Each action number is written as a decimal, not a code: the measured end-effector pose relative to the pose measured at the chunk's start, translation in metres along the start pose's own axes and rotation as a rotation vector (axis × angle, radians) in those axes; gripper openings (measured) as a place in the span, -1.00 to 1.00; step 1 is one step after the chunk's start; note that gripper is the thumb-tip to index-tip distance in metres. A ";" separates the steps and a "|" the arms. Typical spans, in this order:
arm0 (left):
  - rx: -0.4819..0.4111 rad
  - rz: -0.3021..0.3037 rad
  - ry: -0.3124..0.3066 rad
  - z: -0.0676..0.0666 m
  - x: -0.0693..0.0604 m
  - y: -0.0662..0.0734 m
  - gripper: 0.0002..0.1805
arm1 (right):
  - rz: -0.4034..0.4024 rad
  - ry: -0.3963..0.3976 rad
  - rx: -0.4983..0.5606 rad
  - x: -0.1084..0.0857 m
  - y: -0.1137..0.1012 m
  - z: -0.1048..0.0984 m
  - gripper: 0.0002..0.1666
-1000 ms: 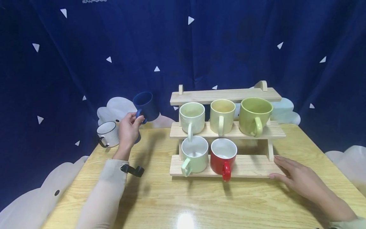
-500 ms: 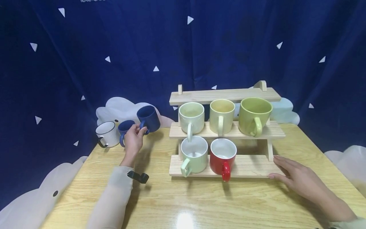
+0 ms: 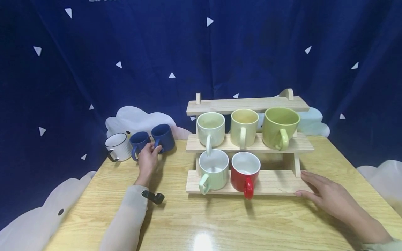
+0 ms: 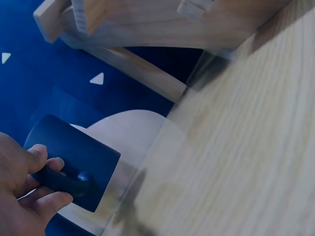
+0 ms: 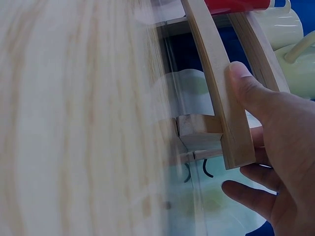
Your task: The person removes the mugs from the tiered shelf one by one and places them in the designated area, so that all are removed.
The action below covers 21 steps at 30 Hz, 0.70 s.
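Observation:
My left hand (image 3: 148, 159) pinches the handle of a dark blue mug (image 3: 164, 138) at the back left of the table. In the left wrist view, the thumb and fingers close on the handle of this upright mug (image 4: 74, 157). Its base is at or just over the tabletop; contact is hard to tell. Just left of it stands another blue mug (image 3: 139, 140), partly covered by the hand. At the wooden rack's (image 3: 279, 183) lower right end, my right hand (image 3: 328, 195) holds the board, thumb on its front edge, some fingers hidden behind it.
A white mug (image 3: 118, 148) with a black handle stands far left. On the rack's middle shelf are a pale green (image 3: 211, 130), a yellow (image 3: 244, 127) and a lime green mug (image 3: 279, 127); below stand a mint (image 3: 216, 174) and a red mug (image 3: 242, 176). A blue curtain (image 3: 201, 52) hangs behind.
My left hand has lowered the blue mug from the air towards the table, bringing it upright to the right of the other blue mug. The right hand has stayed at the rack.

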<state>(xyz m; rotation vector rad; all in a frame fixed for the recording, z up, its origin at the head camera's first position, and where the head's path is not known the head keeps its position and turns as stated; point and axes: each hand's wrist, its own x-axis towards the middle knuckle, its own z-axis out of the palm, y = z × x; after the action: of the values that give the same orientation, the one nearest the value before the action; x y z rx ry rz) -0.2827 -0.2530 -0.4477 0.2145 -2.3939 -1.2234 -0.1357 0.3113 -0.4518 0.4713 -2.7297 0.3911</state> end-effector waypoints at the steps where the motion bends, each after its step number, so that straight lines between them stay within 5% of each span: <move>1: 0.005 -0.003 -0.003 0.001 0.000 -0.002 -0.71 | 0.002 0.001 -0.002 0.000 0.000 0.000 -0.15; 21: 0.042 0.020 -0.030 0.010 -0.003 -0.015 -0.66 | -0.004 0.015 0.003 -0.001 0.001 -0.001 -0.15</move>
<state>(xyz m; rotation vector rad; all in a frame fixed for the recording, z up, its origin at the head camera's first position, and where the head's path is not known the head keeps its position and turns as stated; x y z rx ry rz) -0.2855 -0.2533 -0.4657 0.1862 -2.4432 -1.1766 -0.1348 0.3127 -0.4512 0.4734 -2.7140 0.3960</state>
